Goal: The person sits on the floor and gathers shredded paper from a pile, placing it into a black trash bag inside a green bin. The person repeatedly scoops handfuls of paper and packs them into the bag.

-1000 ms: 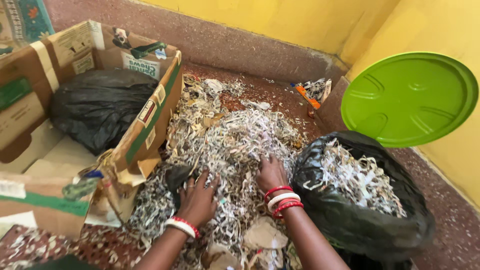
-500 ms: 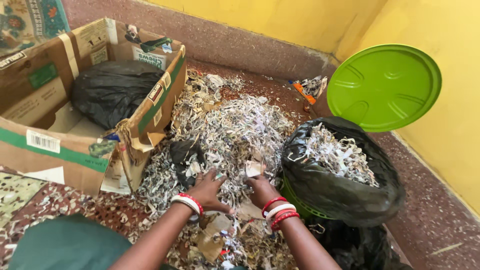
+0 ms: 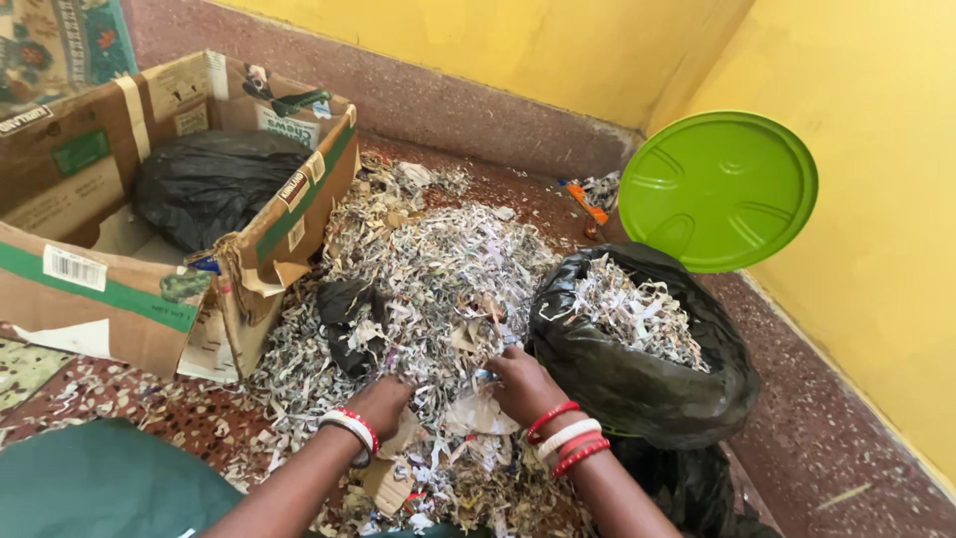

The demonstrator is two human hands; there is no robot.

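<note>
Both hands are sunk into a heap of shredded paper that lies on the speckled reddish floor, spreading from the wall corner toward the person. The left hand rests palm down near the heap's near edge, fingers curled into the shreds and partly buried, so whether it grips anything I cannot tell; a white bangle and red ones sit at its wrist. The right hand is just beside it, fingers bent and pressed into the shreds beside a larger pale scrap, and how much it has hold of is hidden too; red and white bangles ring that wrist. Touching the heap's right side stands a black bag, its mouth open and filled with more shreds; the right hand is just beside the bag's wall. Behind the bag a round green lid leans upright against the yellow wall. On the heap's left side sits an open cardboard box, torn at its near corner, with a second black bag lying inside it. A crumpled piece of black plastic lies in the shreds between the box and the left hand. Something orange lies among scraps near the far wall corner. At the near left edge a dark green cloth covers the floor.
</note>
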